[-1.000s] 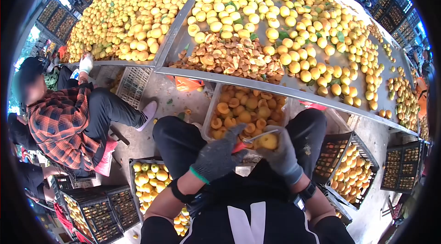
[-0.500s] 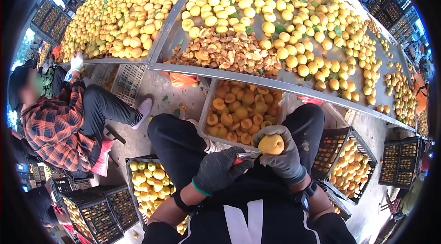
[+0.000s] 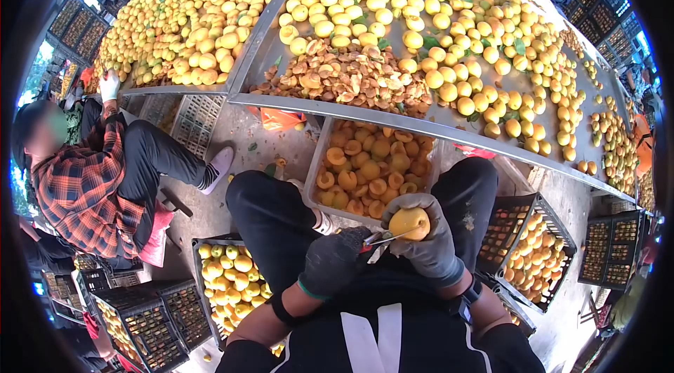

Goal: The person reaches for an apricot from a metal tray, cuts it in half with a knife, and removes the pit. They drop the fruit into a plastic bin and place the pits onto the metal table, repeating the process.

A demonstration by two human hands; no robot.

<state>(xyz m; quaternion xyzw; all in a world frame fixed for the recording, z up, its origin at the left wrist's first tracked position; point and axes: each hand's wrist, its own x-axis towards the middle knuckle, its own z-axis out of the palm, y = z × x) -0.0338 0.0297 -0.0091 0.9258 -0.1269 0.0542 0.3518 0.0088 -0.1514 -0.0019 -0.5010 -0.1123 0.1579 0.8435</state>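
Observation:
In a black glove, my left hand (image 3: 335,260) is closed around a red-handled tool (image 3: 382,237) with a thin, pointed metal end. That metal tip meets the face of a yellow apricot (image 3: 409,224). My right hand (image 3: 432,246), gloved in grey, cups this apricot with the fingers wrapped behind it. Both hands are held over my lap, between my knees. Just beyond them stands a pale plastic crate (image 3: 314,162) filled with apricots (image 3: 365,166), several of them cut open.
A metal-edged table (image 3: 337,107) spans the front, bearing heaps of apricots and a pile of brownish pieces (image 3: 351,78). Black crates of apricots stand left (image 3: 199,260) and right (image 3: 537,204) of my legs. A person in a plaid shirt (image 3: 88,187) sits at the left.
The apricot has turned in my right hand and shifted slightly left; the tool's tip now lies across its face. At the left, the seated person's gloved hand has risen toward the table.

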